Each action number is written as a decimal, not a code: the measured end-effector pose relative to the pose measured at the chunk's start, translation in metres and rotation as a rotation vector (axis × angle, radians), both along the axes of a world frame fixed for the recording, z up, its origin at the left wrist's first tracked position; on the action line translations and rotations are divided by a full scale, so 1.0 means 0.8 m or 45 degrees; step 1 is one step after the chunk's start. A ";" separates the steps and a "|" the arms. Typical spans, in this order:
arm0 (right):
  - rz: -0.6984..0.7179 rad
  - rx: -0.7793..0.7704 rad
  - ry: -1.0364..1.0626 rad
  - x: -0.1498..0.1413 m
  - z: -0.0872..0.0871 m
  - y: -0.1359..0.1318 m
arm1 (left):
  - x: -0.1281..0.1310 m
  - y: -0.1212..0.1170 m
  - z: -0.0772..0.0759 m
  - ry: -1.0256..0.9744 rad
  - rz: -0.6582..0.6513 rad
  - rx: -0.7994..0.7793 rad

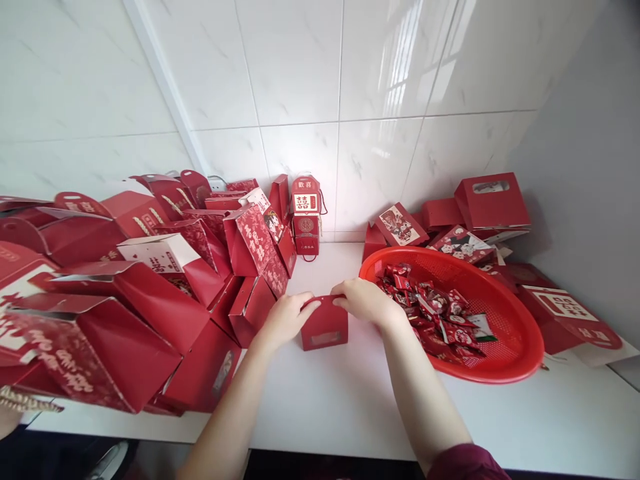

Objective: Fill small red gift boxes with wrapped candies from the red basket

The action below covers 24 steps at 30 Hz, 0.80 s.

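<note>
A small red gift box (325,322) with a clear window low on its near side stands upright on the white table (320,400). My left hand (290,315) pinches the top left edge of this box between thumb and fingers. At the top right edge, my right hand (361,299) is closed on the same box, its fingertips partly hidden behind the top. Just right of my right hand is a red plastic basket (515,333) holding many wrapped candies (435,307).
Piled red gift boxes (195,333) fill the left side. A tall decorated box (306,217) stands against the tiled wall (300,80). More red boxes (493,207) lie behind and right of the basket. Part of another person's hand (9,420) shows at the lower left edge.
</note>
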State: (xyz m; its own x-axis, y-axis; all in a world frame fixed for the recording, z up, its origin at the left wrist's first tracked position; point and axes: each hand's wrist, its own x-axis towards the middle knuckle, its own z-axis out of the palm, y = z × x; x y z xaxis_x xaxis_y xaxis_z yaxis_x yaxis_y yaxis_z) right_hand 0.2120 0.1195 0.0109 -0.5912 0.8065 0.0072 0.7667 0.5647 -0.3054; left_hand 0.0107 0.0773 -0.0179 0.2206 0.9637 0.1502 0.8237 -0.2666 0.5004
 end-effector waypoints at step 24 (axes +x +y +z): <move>-0.118 0.047 0.252 0.073 0.051 -0.080 | -0.046 -0.094 0.176 0.431 1.232 1.006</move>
